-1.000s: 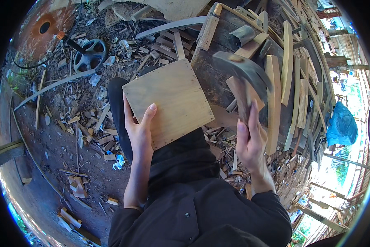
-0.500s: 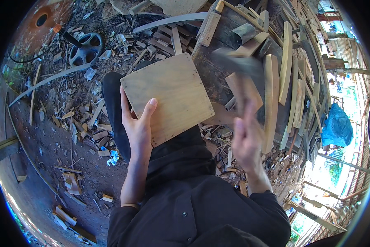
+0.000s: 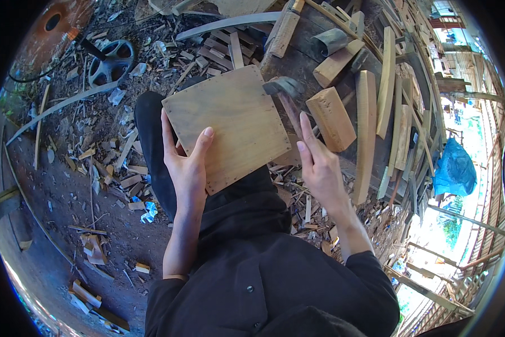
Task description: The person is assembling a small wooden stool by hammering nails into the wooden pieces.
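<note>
A square wooden panel with small nail heads along its edges rests over my lap, tilted. My left hand grips its left side, thumb on the face and fingers round the edge; what lies beneath the panel is hidden. To the right of the panel, my right hand is closed round the handle of a hammer. The dark hammer head is close to the panel's upper right edge; I cannot tell whether they touch.
A dark bench at the right carries a wooden block, a long beam, a piece of pipe and several slats. Wood scraps litter the ground. A spoked black wheel lies at upper left, and a blue plastic bag hangs far right.
My right hand has swung the hammer leftward, bringing its head from over the bench to the panel's right edge. My left hand keeps its hold on the panel.
</note>
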`<state>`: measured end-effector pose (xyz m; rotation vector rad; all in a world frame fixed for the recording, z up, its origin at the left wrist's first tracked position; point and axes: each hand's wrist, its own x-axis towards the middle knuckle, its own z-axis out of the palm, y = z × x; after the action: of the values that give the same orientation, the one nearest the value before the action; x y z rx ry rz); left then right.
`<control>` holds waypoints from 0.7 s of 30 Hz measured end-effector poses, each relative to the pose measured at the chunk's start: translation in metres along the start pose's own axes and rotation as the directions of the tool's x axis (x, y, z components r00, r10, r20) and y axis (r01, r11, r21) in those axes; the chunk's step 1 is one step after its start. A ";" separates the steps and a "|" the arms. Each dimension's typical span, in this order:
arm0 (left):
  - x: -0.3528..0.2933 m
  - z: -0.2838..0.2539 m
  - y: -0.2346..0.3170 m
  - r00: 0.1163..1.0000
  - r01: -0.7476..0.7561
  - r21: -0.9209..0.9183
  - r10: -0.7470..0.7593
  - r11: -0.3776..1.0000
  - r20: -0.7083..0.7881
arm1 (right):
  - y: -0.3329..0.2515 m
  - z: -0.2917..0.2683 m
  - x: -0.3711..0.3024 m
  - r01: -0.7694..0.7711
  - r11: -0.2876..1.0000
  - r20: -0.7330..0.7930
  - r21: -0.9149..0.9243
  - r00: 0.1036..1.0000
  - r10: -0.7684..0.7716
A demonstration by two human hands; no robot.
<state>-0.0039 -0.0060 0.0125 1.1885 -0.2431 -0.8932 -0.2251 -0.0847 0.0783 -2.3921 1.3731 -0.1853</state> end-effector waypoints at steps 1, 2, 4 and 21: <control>0.001 -0.001 0.000 1.000 -0.001 0.000 0.001 1.000 -0.002 | 0.001 -0.005 0.002 0.143 0.989 -0.097 -0.031 0.985 -0.145; 0.001 -0.001 0.000 1.000 -0.002 0.000 0.002 1.000 -0.005 | -0.002 -0.013 0.004 0.146 0.989 -0.095 -0.032 0.984 -0.149; 0.001 -0.003 0.002 1.000 0.007 0.012 -0.007 1.000 -0.014 | -0.019 -0.034 0.005 0.201 0.977 -0.321 -0.065 0.923 -0.211; 0.001 -0.002 0.001 1.000 0.012 0.041 -0.011 0.999 -0.014 | 0.001 -0.012 -0.013 0.112 0.986 -0.273 0.122 0.959 -0.075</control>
<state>-0.0019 -0.0052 0.0129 1.2348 -0.2442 -0.8932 -0.2363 -0.0774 0.0892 -2.3833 1.3105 -0.6295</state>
